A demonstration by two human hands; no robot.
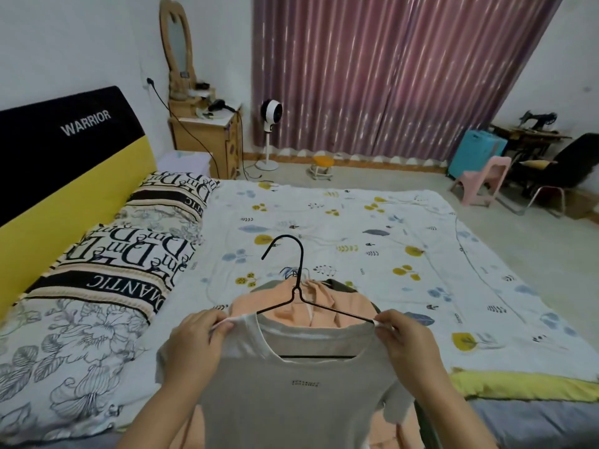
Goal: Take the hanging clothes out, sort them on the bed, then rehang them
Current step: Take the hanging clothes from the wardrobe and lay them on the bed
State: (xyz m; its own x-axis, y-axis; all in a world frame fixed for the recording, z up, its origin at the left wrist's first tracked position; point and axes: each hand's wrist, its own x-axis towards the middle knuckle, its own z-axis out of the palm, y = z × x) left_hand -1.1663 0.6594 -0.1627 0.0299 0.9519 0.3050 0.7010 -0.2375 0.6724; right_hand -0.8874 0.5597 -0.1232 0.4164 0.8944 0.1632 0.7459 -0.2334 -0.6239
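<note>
The grey T-shirt (291,393) hangs between my two hands on a black wire hanger (299,296), its shoulder line running straight across from one hand to the other, so the long axis lies side to side in front of me. My left hand (197,345) has its fingers curled over the left shoulder seam, pinching cloth there; my right hand (405,338) pinches the right shoulder where the hanger's arm ends. Both are equally near, one at each tip. The hook stands up and away from my hands, curving toward the left one. I judge the next move turns on that hook's direction and on keeping the shoulders level.

The shirt looks like soft, thin knit with a wide neckline and a small printed line on the chest; the hanger is thin, stiff wire. Just beyond my hands lies a peach garment (324,306), soft and rumpled, with something dark green under it. All this sits over the bed (356,228), its white leaf-print cover smooth; patterned pillows (129,254) lie off past my left hand.
</note>
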